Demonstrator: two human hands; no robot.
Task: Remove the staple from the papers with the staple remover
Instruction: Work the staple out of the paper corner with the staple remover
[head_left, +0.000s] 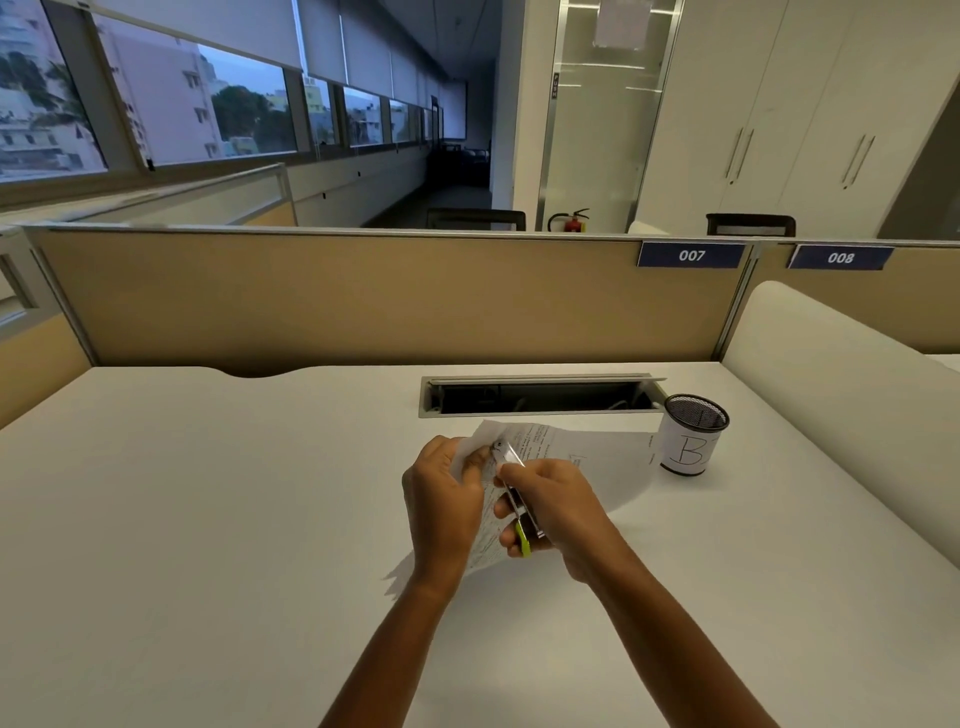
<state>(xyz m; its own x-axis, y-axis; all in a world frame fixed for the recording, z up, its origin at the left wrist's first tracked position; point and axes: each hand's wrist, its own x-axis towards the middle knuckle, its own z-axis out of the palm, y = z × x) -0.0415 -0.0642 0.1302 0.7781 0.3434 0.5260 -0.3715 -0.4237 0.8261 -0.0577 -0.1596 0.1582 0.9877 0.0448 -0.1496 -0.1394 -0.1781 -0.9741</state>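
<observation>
Two hands are being seen at the frame's lower centre, the left hand (445, 506) and the right hand (558, 512). One staple remover (519, 499), one bundle of papers (587, 462) and one mesh pen cup (690, 434) are being counted there; two numbered signs are being shown at right, 007 (691, 255) and 008 (840, 257).

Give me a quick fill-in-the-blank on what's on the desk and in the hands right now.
1. The staple remover is held in the ____ hand.
2. The left hand grips the ____ near their corner.
3. The mesh cup carries a label with the handwritten letter ____.
4. The partition tag behind the cable slot reads ____.

Missing words: right; papers; B; 007
</observation>
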